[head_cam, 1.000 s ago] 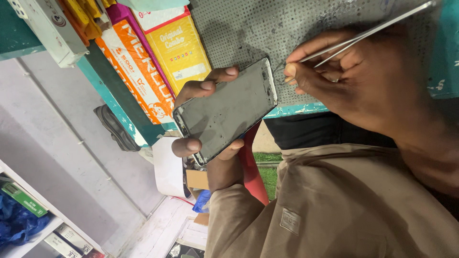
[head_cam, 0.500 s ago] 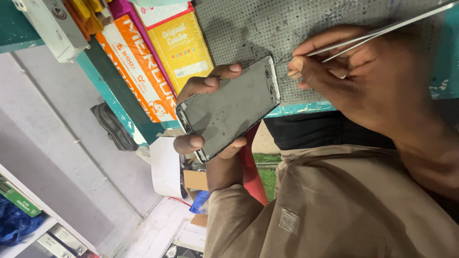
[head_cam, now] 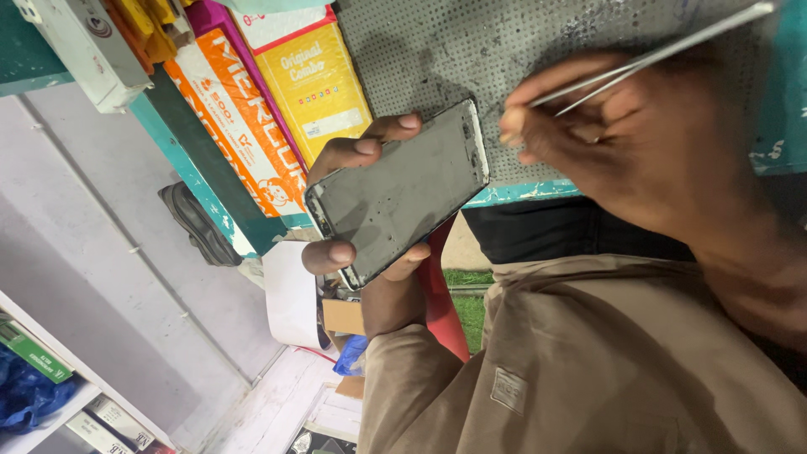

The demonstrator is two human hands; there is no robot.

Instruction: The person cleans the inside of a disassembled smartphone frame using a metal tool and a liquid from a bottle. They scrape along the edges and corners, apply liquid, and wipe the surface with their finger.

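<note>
My left hand [head_cam: 370,261] grips a dark, scuffed phone screen panel [head_cam: 399,192] by its edges, thumb at the lower edge and fingers along the top. My right hand [head_cam: 639,143] pinches thin metal tweezers [head_cam: 664,52], whose shafts run up to the right. The fingertips of that hand sit just right of the panel's upper right corner, apart from it. Both hands hover over a grey dotted mat [head_cam: 504,50] on a teal-edged bench [head_cam: 521,193]. My tan sleeve [head_cam: 546,378] fills the lower right.
Yellow, orange and pink boxes [head_cam: 277,92] stand at the bench's left end, with a white box [head_cam: 84,50] beyond. A dark shoe [head_cam: 197,223] lies below. White shelving [head_cam: 50,395] with small boxes and a blue bag is at lower left; cardboard and paper lie on the floor.
My right hand with the tweezers has shifted slightly right and away from the panel's corner. The left hand keeps the panel in nearly the same tilt.
</note>
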